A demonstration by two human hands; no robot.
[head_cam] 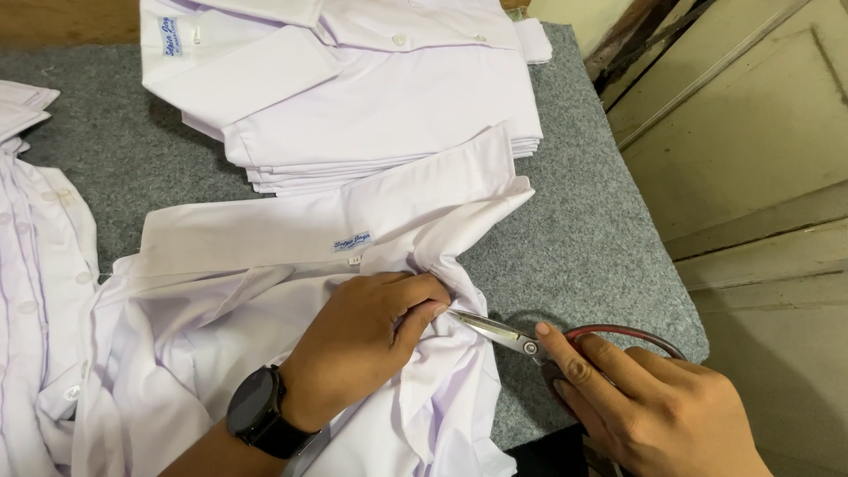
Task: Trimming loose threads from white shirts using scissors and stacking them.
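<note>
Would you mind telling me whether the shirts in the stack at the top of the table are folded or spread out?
Folded: the stack of shirts shows neat layered edges, collar on top.

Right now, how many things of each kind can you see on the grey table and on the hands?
Scissors, held in the right hand: 1
Wristwatch, black, on the wrist of the left hand: 1
Stack of folded white shirts: 1
Loose white shirt, pinched by the left hand: 1
White shirts at the left edge, number unclear: 1 heap
Total: 5

A grey felt-covered table (601,230) stands beside pale cream panelled woodwork (751,132), with a wooden strip (62,19) behind.
</note>
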